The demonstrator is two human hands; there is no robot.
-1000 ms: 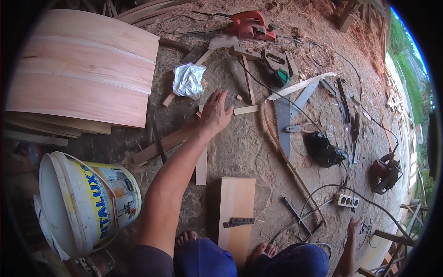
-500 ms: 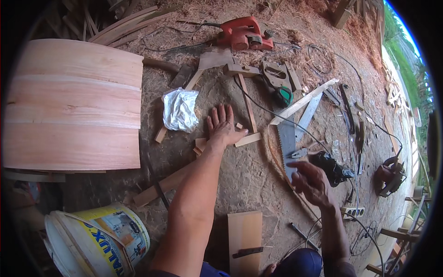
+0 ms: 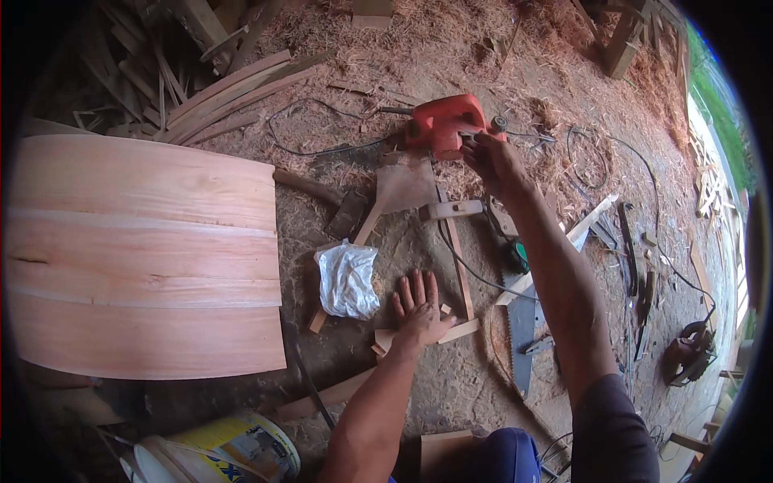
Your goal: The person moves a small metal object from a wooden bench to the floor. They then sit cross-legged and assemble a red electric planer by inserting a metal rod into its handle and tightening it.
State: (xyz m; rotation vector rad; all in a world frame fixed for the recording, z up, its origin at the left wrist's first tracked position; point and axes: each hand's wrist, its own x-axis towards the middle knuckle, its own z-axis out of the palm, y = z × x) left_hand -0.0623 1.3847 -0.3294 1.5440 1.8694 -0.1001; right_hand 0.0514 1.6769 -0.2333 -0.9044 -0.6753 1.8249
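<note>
My left hand presses flat on the ground with its fingers spread, beside a crumpled silvery-white plastic bag and a short wood offcut. Stretched far forward, my right hand has its bent fingers against the side of a red electric planer; the fingertips are partly lost against its body. A wooden marking gauge lies between the two hands. Under my right forearm is a handsaw with pliers on its blade.
Wide planks form a panel at left, near a wooden-handled hatchet. A white and yellow bucket stands at lower left. Power cords cross the ground. At far right sits a dark power tool. Wood shavings cover the far ground.
My right hand has reached forward from beside the handsaw to the electric planer. My left hand stays flat in the same spot. The view has tilted toward the far side.
</note>
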